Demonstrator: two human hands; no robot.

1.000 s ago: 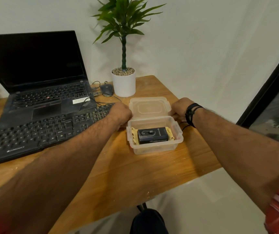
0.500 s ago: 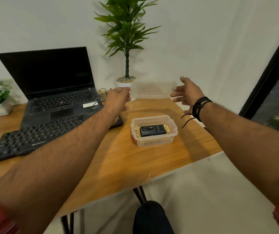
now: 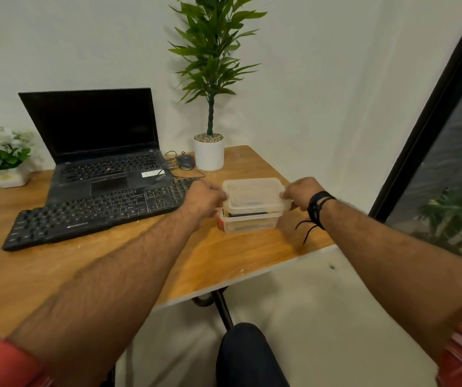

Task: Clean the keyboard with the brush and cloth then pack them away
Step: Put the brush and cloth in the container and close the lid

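wooden desk set against a pale wall, its near right corner carrying a clear plastic box. both hands hold a clear lid just over the box's rim, sitting slightly askew; whether it touches the rim all round is hard to tell. left hand grips the lid's left edge with fingers curled round it, and right hand pinches the right edge the same way; the fingertips themselves are mostly hidden behind the knuckles. through the cloudy plastic only a dark shape and a strip of yellow show inside the box, too blurred to name. a black band with loose cords hangs at the right wrist. left of the box lies the black keyboard, angled, its far right end hidden behind the left hand. behind it stands an open laptop with a dark screen. a mouse and cables sit beside a white pot with a tall leafy plant, its top cut off by the frame. a small flower pot sits at the far left edge.
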